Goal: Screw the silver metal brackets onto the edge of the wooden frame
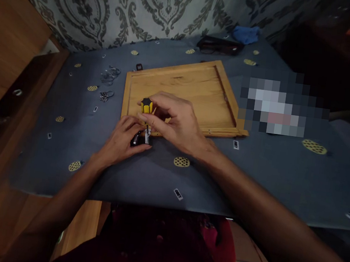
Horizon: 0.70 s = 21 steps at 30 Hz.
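A wooden cabinet door (181, 84) with a raised frame lies flat on the cloth-covered table. At its near left corner sits a metal hinge (147, 136) with a dark part beside it. My left hand (125, 137) grips the hinge, thumb on the near side and fingers on the door's edge. My right hand (176, 118) is closed around a short yellow-and-black screwdriver (146, 106), which stands upright. Its shaft points down onto the hinge; the exact tip contact is too small to make out.
Left of the door lie a clear plastic bag (109, 75) and a small heap of screws (105, 96). A small black piece (139, 67) is behind the door. At the back are a dark case (220, 46) and a blue cloth (246, 34). A blurred-out patch covers the right side.
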Available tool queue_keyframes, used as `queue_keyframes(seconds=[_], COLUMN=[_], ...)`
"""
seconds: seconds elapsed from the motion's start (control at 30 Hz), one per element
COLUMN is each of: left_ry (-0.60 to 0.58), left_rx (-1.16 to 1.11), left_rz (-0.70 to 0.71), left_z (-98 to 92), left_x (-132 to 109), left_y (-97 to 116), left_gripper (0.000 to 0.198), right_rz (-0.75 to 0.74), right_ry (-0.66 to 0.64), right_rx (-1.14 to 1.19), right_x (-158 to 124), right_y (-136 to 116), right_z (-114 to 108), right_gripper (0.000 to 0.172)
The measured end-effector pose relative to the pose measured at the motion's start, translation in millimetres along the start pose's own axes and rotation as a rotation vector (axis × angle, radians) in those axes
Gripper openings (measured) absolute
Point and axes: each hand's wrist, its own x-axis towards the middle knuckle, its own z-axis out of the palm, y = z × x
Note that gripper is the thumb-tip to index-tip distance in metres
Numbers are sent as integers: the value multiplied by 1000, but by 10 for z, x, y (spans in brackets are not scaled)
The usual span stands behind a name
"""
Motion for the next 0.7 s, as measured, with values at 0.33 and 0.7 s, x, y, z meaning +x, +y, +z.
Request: queue_keyframes(seconds=[0.33,0.7], left_ry=[-32,-48], left_rx=[-10,-7], left_rz=[-33,-23], left_z=[14,-43], left_x=[-6,16], left_y=[-21,-17], left_gripper=[50,44], right_rz=[50,99], right_ry=[165,382], right_rx=[-68,-79], right_x=[-14,19], right_y=[75,-108], right_z=[107,-3], right_gripper=[52,43])
